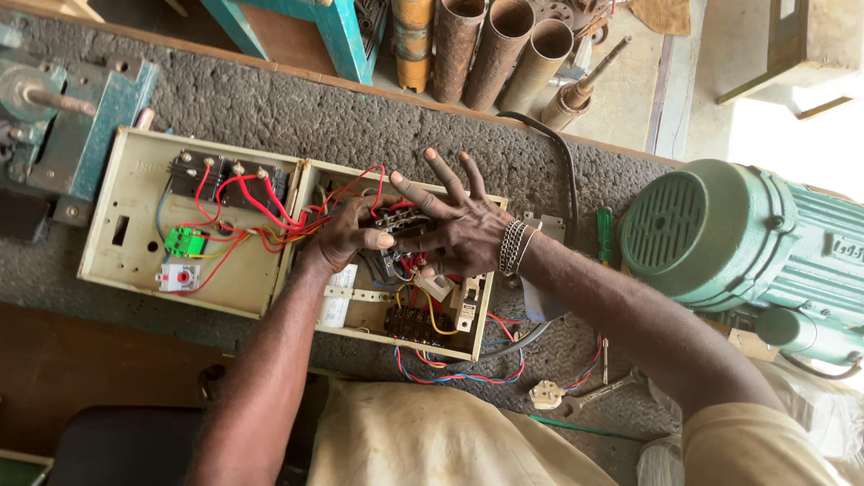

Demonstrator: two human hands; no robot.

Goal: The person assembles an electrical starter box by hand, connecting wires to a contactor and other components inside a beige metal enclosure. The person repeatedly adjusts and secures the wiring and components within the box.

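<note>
An opened cream electrical box [135,225] lies on a rough grey bench, its lid folded to the left with black switches, a green connector and red wires. My left hand [346,236] reaches into the right half and grips a black component [396,220] among the wiring. My right hand [454,220], with a beaded bracelet on the wrist, rests over the same component, its fingers spread and pointing left. More black terminals and red, yellow and blue wires sit lower in the box.
A green electric motor [720,238] lies at the right. A green-handled screwdriver [604,234] lies beside the box. Rusty pipes [495,49] stand behind the bench. A teal metal fixture [63,117] is at the far left. Pliers [585,391] lie near the front edge.
</note>
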